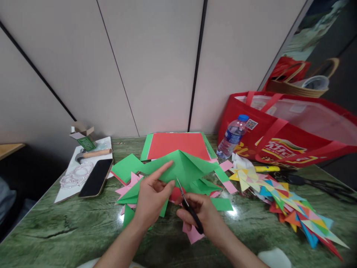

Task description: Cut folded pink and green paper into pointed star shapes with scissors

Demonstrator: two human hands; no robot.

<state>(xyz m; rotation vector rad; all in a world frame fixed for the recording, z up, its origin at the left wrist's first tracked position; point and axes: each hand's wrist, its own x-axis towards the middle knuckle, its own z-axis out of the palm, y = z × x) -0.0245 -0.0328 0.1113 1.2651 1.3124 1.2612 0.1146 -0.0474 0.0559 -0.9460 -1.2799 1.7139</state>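
Observation:
My left hand pinches the lower edge of a creased sheet of green paper, its index finger stretched along the surface. In my right hand is a pair of scissors with black handles. The blades point up and away from me, their tips at the paper's lower edge near my left thumb. Whether the blades are apart is hard to make out. Beneath the sheet lie folded green pieces and pink paper scraps, partly hidden by my hands.
At the back is a stack of red and green paper. On the left are a phone, a hammer, beads and a small box. A water bottle, red bag and colourful folded paper stand right.

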